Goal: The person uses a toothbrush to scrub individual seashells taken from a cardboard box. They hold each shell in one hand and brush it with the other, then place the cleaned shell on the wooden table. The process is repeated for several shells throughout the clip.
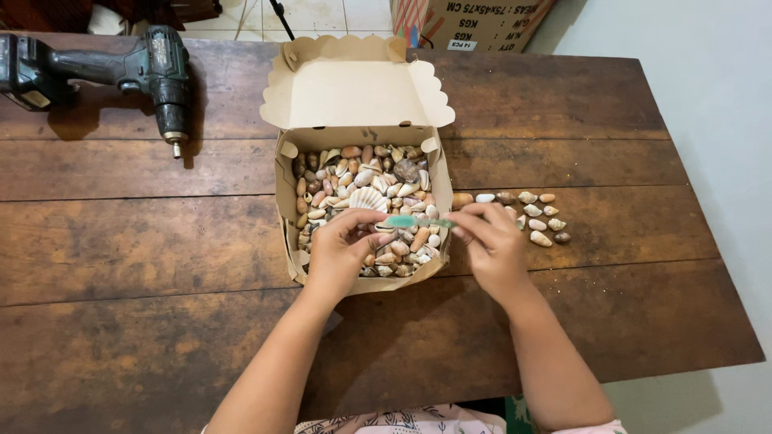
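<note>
A cardboard box (291, 186) with its scalloped lid folded back was seen on a dark wooden table (161, 265), filled nearly to the rim with small seashells (362, 173) in brown, tan and cream, a larger ribbed scallop shell (367, 198) lying on top near the middle. Both hands were held over the front part of the box. The left hand (342, 249) was curled narrow, fingertips pinched together over the shells, apparently around something small (too hidden by the fingers to be made out). The right hand (490, 241) was closed in a pinch on a thin green stick-like tool (412, 221), which was pointed across toward the left fingertips, its green end just beside them. To the right of the box, a small group of sorted shells (535, 217) was laid out on the bare wood in loose rows, near the right hand but not touching it. Judged from that layout, only a small share of the work was done: roughly a dozen shells were set out, while the box was left almost full. One piece was judged to be in hand, being worked with the green tool. A cordless drill (153, 68) was lying at the far left of the table, well apart from both hands and untouched. A printed carton (470, 20) was standing on the floor beyond the far edge.
</note>
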